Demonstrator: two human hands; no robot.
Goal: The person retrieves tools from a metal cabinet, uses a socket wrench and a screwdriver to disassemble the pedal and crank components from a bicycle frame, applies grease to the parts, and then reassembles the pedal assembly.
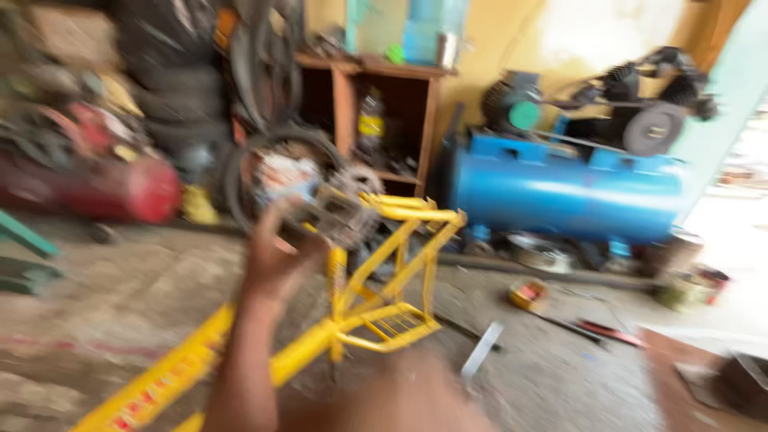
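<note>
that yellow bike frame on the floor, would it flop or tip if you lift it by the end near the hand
The yellow bike frame looks like welded metal tube, so probably stiff, not floppy. It is long and lies on the concrete floor, so lifting one end would likely pivot it. The raised hand seems to hold a blurred metal part beside it.

A raised hand (276, 260) sits at centre, just in front of a toothed metal part (340, 210) that rests on the upper end of a tubular bicycle frame (376, 308) running from lower left toward the middle. Behind them stand a wheel (240, 172) and a wooden shelf unit (384, 104), with an air compressor (564, 180) to the right and a gas cylinder (96, 188) to the left. A small tin (528, 294) lies on the floor in front of the compressor.
</note>
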